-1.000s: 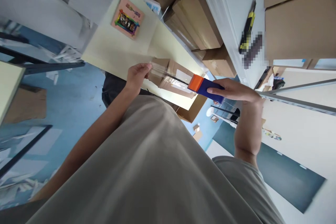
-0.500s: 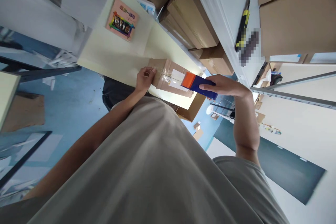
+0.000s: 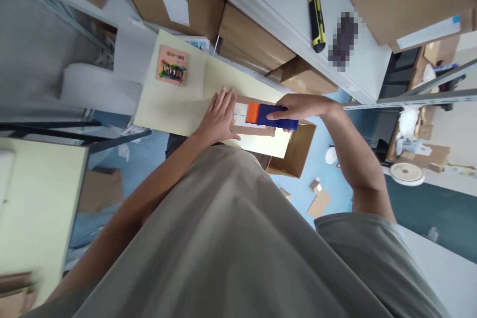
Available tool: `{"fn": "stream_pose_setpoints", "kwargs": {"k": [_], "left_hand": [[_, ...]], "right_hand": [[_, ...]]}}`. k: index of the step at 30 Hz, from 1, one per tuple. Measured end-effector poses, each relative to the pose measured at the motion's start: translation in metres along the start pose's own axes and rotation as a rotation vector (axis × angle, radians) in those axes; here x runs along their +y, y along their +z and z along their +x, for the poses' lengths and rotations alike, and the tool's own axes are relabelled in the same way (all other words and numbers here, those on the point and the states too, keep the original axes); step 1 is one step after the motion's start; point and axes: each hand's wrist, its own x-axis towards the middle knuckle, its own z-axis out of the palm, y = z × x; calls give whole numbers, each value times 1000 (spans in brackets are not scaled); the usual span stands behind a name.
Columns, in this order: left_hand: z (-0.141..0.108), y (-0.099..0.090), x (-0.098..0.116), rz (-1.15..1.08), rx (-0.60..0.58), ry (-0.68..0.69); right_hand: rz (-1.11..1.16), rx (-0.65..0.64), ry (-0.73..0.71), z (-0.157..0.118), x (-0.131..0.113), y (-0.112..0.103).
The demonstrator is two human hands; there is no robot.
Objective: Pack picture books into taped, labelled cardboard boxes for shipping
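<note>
A small cardboard box (image 3: 263, 130) with a white label (image 3: 240, 115) lies on the pale yellow tabletop (image 3: 149, 104). My left hand (image 3: 219, 119) presses flat on the box's left end, its fingers stretched out and holding nothing. In my right hand (image 3: 292, 108) is a blue tape dispenser (image 3: 269, 115) with an orange end, gripped from the right with the thumb on top. The orange end covers part of the label. The dispenser's underside and most fingers of my right hand are hidden.
A pink printed booklet (image 3: 172, 65) lies at the table's left end. Cardboard boxes (image 3: 253, 37) line its far side. A yellow-and-black utility knife (image 3: 316, 15) rests on the white shelf (image 3: 276, 0) beside a blurred-out object. An open carton (image 3: 294, 151) stands below the table's right end.
My left hand has gone from curled fingers at the box's end to lying flat on its top. The dispenser sits slightly further left along the box. The camera view has turned.
</note>
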Motion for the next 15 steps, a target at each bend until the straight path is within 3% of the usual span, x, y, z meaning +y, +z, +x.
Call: {"fn": "stream_pose_setpoints", "kwargs": {"k": [4,8,11,15], "left_hand": [[-1,-1,2,146,-57,-49],[-2,-5,2,220,-106,-67],[-1,-6,2,230,-121,-78],[-1,-2,1,191,-82,-71]], "right_hand": [[25,-34,-53,8,14,2],[55,-76,-62,-4,40,4],[28,-56,2,-27,82,6],[19,33,109,-63,156,9]]}}
